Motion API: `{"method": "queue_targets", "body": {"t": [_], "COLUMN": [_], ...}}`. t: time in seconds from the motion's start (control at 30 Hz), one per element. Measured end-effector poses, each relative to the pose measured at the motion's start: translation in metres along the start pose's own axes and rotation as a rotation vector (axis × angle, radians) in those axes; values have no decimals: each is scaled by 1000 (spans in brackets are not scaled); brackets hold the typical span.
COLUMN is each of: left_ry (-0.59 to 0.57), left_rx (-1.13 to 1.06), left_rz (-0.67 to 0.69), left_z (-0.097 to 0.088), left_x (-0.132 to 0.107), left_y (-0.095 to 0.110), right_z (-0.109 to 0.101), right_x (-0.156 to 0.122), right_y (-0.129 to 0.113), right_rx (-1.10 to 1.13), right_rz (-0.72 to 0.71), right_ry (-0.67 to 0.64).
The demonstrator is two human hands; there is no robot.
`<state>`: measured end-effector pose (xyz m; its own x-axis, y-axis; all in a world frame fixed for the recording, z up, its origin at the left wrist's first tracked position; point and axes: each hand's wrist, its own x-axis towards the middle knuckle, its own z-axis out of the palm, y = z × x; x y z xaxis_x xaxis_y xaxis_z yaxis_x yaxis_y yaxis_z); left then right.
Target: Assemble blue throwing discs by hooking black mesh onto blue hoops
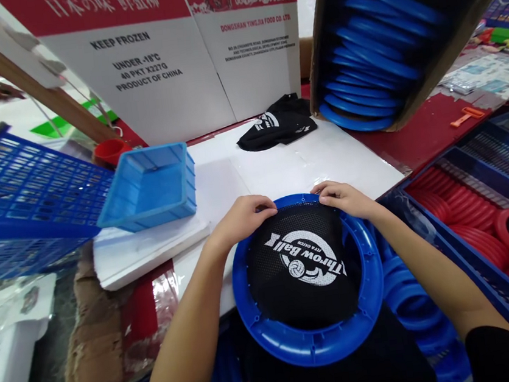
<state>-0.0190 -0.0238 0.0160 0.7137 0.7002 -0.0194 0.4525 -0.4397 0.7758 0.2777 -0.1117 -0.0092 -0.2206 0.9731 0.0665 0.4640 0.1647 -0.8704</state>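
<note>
A blue plastic ring [316, 346] leans at the table's front edge, its ribbed side facing me. Over its opening lies a black mesh fabric [303, 296] printed with a white "Throw Ball" logo; a gap shows between cloth and ring at the right. My left hand [250, 216] pinches the fabric and rim at the upper left. At the upper right, my right hand [345, 199] has its fingers closed on the same rim and the cloth's edge. More black printed fabric [277, 124] rests farther back on the white board.
A carton [427, 91] of stacked blue rings stands at the back right. To the left are a light-blue tray [148, 188] and a blue basket [30, 198]. Red rings [476, 245] fill a crate at right. A white printed carton [169, 84] stands behind.
</note>
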Motion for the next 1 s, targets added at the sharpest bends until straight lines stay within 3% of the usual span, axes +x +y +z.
{"method": "queue_targets", "body": {"t": [0.23,0.57,0.8,1.0], "left_ry": [-7,53,0,31], "left_rx": [-78,-128,117,288], "left_rz": [-53,-61,146,348], "left_z": [-2,3,3,19], "left_x": [3,2,0,0], "left_y": [-3,-9,-4,6], "right_z": [-3,3,3,0], "right_x": [2,0,-2,3], "right_y": [-1,0,0,2], "right_rx": [-31,-87,-47,-13], "right_rz": [-20,-80,-74,-6], "right_ry": [-64,-7,6,-29]}}
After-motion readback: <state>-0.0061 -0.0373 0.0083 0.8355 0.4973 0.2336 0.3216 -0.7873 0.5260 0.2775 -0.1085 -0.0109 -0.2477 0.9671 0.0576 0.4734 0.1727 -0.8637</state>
